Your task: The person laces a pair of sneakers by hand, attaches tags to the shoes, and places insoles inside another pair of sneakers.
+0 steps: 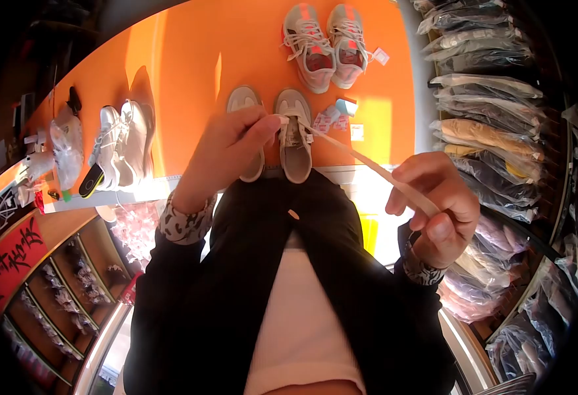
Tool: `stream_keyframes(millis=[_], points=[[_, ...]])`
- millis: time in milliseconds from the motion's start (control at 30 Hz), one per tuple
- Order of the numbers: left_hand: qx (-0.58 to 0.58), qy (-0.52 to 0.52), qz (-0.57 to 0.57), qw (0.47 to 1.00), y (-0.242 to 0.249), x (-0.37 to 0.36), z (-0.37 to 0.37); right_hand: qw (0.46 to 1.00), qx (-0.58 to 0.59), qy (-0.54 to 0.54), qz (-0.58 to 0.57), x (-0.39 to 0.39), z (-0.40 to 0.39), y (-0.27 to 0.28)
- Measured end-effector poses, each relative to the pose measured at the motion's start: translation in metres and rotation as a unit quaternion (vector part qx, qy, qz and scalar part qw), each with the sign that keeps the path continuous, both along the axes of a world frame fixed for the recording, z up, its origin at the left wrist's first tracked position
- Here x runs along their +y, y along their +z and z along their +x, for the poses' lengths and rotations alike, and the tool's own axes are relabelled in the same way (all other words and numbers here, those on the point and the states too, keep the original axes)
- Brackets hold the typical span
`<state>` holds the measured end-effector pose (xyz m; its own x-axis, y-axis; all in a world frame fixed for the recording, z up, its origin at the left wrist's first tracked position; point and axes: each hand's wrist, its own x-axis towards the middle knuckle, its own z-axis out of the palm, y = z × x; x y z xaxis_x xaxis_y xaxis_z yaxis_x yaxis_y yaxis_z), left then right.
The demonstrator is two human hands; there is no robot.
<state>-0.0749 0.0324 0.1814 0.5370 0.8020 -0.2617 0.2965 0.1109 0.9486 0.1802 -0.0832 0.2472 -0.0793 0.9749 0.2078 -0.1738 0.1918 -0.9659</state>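
Note:
A flat pale shoelace [351, 153] runs taut from the right shoe [297, 161] of a light pair with grey toes, across to my right hand [441, 207]. The thumb and fingers of that hand are closed on the lace. My left hand [229, 148] pinches a short whitish piece of lace above the same shoe's tongue. Behind the left hand, the other shoe [243, 97] of the pair is partly hidden. Both shoes stand upright at the near edge of the orange table [190, 79], toes pointing away from me.
Grey sneakers with pink accents [310, 49] stand at the far right, a white tag beside them. Small paper packets [331, 118] lie by the laced shoe. At left are white shoes [131, 141] and a plastic-wrapped item [67, 145]. Bagged clothes [490, 99] fill racks on the right.

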Motion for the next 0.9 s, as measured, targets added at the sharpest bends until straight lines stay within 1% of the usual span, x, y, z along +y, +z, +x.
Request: stream_keyframes(millis=[33, 67, 100, 133, 167, 267, 300, 367, 400, 500, 567, 600, 633, 667, 733, 767, 833, 900], points=[[-0.044, -0.013, 0.004, 0.999, 0.037, 0.003, -0.013, 0.998, 0.038, 0.036, 0.023, 0.004, 0.006, 0.003], [-0.082, 0.024, 0.05, 0.995, 0.066, -0.003, -0.017, 0.99, 0.063, 0.087, 0.09, 0.015, 0.007, 0.004], [-0.091, 0.009, 0.114, 0.989, 0.087, -0.002, -0.023, 0.989, 0.062, 0.09, 0.096, 0.018, 0.003, 0.01], [-0.124, 0.029, 0.156, 0.979, 0.095, -0.004, -0.027, 0.992, 0.045, 0.076, 0.085, 0.022, -0.003, 0.017], [-0.111, 0.018, 0.193, 0.975, 0.109, -0.004, -0.024, 0.995, 0.028, 0.062, 0.076, 0.026, -0.007, 0.024], [-0.18, -0.022, 0.268, 0.946, 0.117, 0.004, -0.012, 0.982, -0.002, 0.105, 0.16, 0.052, -0.02, 0.033], [-0.161, -0.031, 0.306, 0.938, 0.123, 0.007, -0.004, 0.978, -0.02, 0.109, 0.176, 0.056, -0.024, 0.037], [-0.142, -0.038, 0.347, 0.926, 0.129, 0.006, 0.007, 0.969, -0.056, 0.116, 0.209, 0.063, -0.03, 0.045], [-0.153, -0.026, 0.348, 0.925, 0.13, 0.003, 0.012, 0.97, -0.113, 0.075, 0.202, 0.061, -0.036, 0.048], [-0.178, -0.043, 0.356, 0.916, 0.128, 0.002, 0.012, 0.955, -0.192, -0.002, 0.225, 0.062, -0.05, 0.051], [-0.176, -0.021, 0.355, 0.918, 0.129, -0.001, 0.015, 0.966, -0.192, -0.07, 0.158, 0.054, -0.057, 0.054], [-0.175, -0.014, 0.355, 0.918, 0.129, -0.001, 0.015, 0.96, -0.196, -0.062, 0.188, 0.055, -0.055, 0.051], [-0.175, -0.013, 0.359, 0.917, 0.13, -0.003, 0.017, 0.96, -0.197, -0.061, 0.192, 0.056, -0.056, 0.047], [-0.198, 0.022, 0.301, 0.933, 0.131, -0.007, 0.02, 0.967, -0.138, -0.084, 0.198, 0.057, -0.059, 0.042], [-0.221, 0.057, 0.244, 0.943, 0.133, -0.013, 0.02, 0.97, -0.08, -0.105, 0.206, 0.057, -0.066, 0.038], [-0.228, 0.075, 0.178, 0.954, 0.133, -0.014, 0.02, 0.97, -0.057, -0.146, 0.184, 0.055, -0.071, 0.038], [-0.235, 0.092, 0.112, 0.961, 0.132, -0.013, 0.021, 0.968, -0.035, -0.187, 0.163, 0.053, -0.073, 0.04], [-0.268, 0.086, 0.156, 0.947, 0.13, -0.01, 0.023, 0.976, -0.083, -0.16, 0.12, 0.052, -0.073, 0.047]])
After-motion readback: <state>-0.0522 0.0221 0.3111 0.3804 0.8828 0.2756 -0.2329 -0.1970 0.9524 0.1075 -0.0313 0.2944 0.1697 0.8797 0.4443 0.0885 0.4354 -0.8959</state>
